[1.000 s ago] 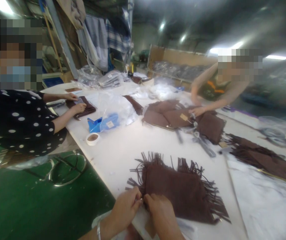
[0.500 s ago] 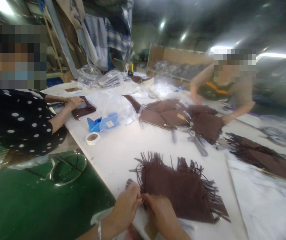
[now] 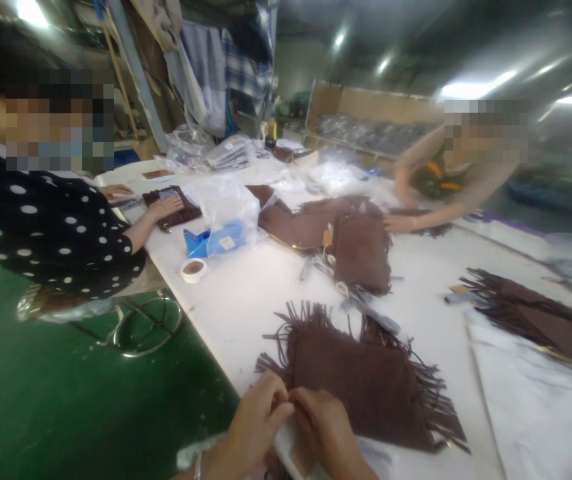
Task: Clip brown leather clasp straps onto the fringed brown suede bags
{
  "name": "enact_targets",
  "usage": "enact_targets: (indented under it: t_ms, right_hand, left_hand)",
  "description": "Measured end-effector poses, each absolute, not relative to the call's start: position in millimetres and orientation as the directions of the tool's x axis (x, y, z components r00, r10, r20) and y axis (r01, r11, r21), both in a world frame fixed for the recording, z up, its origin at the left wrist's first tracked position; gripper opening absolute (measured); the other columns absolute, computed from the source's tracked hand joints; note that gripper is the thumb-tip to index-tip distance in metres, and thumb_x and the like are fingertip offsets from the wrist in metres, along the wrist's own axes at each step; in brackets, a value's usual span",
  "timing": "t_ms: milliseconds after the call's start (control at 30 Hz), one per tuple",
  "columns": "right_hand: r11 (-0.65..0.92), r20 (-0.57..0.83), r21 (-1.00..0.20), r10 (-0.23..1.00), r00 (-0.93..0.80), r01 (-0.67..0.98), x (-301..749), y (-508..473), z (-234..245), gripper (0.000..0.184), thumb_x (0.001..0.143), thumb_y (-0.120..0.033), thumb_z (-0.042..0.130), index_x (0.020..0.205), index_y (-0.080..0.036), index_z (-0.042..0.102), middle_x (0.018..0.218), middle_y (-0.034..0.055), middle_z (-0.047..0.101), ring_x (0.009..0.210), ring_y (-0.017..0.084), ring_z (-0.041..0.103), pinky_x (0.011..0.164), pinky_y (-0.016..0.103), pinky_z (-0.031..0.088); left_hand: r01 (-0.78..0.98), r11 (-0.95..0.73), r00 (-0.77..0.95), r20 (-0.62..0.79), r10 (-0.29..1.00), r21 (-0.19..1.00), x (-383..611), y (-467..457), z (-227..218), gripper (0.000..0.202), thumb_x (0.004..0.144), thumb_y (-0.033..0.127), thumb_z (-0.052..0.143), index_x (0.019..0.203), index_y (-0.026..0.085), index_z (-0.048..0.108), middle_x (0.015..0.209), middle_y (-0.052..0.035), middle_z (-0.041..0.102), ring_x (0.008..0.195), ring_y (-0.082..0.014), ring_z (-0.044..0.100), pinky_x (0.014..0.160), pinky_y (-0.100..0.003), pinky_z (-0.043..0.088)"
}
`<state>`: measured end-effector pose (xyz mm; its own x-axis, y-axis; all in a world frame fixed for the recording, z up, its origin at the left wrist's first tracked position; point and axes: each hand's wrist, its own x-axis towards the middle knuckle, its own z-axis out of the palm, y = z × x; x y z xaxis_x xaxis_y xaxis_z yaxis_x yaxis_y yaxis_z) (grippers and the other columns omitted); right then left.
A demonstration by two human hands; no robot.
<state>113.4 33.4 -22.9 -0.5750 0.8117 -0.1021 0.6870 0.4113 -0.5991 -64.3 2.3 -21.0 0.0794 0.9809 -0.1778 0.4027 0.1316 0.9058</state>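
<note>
A dark brown fringed bag (image 3: 356,380) lies flat on the white table in front of me, its strips fanning out along the far edge and right side. At its near left corner my left hand (image 3: 261,413) is closed, thumb and fingers pinched together. My right hand (image 3: 323,423) is closed too and meets the left one fingertip to fingertip. Whatever sits between the fingertips is hidden or too small to make out. Below my hands is a pale brown piece (image 3: 302,460), partly covered by the right hand.
A tape roll (image 3: 193,269) and a blue tape dispenser (image 3: 197,243) stand near the table's left edge. More brown bags (image 3: 363,250) lie mid-table and a fringed one (image 3: 541,307) at right. Co-workers (image 3: 61,233) sit at left and stand (image 3: 446,180) across.
My hands stay pinched together at the bag's corner. The co-worker across has shifted a brown bag leftward onto the others. The left co-worker's hand now lies flat on a brown piece.
</note>
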Motion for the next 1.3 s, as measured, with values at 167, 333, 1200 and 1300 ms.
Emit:
enact_targets:
  t_ms: [167, 333, 1200, 1300]
  right_hand:
    - [0.425, -0.017, -0.637, 0.826, -0.563, 0.643, 118.2, 30.1, -29.6, 0.019, 0.093, -0.015, 0.046, 0.094, -0.024, 0.063, 0.085, -0.0021, 0.072, 0.080, 0.015, 0.065, 0.073, 0.026, 0.034]
    - [0.409, -0.034, -0.624, 0.837, -0.546, 0.666, 117.1, 30.1, -30.4, 0.017, 0.092, -0.013, 0.049, 0.090, -0.024, 0.063, 0.084, -0.0030, 0.071, 0.080, 0.015, 0.064, 0.073, 0.024, 0.034]
    - [0.139, -0.100, -0.827, 0.917, -0.386, 0.545, 96.5, 48.3, -2.4, 0.020, 0.088, -0.019, 0.051, 0.093, -0.022, 0.069, 0.091, 0.0028, 0.069, 0.088, 0.019, 0.064, 0.079, 0.026, 0.044]
    - [0.055, -0.153, -0.860, 0.920, -0.361, 0.507, 89.7, 50.8, -10.2, 0.018, 0.087, -0.022, 0.052, 0.081, -0.020, 0.068, 0.078, 0.0009, 0.068, 0.075, 0.018, 0.062, 0.068, 0.025, 0.042]
  left_hand:
    - [0.171, 0.343, 0.039, -0.355, 0.934, 0.924, -75.6, -0.5, -29.8, 0.011, 0.081, 0.021, 0.044, 0.087, 0.019, 0.053, 0.066, 0.0027, 0.054, 0.061, -0.0158, 0.053, 0.058, -0.026, 0.040]
    - [0.533, 0.067, 0.130, -0.160, 0.979, 0.844, -80.2, 6.2, -27.9, 0.014, 0.081, 0.017, 0.052, 0.088, 0.020, 0.063, 0.090, -0.0016, 0.062, 0.086, -0.0182, 0.057, 0.078, -0.028, 0.042]
    - [0.098, 0.294, 0.089, -0.303, 0.949, 0.951, -73.7, 47.3, -19.2, 0.019, 0.082, 0.036, 0.054, 0.076, 0.018, 0.058, 0.049, 0.0063, 0.048, 0.046, -0.0106, 0.043, 0.049, -0.022, 0.033]
    - [0.071, 0.272, 0.096, -0.278, 0.956, 0.960, -75.4, 51.8, -14.1, 0.018, 0.079, 0.034, 0.057, 0.073, 0.018, 0.059, 0.048, 0.0062, 0.048, 0.046, -0.0099, 0.042, 0.050, -0.022, 0.034]
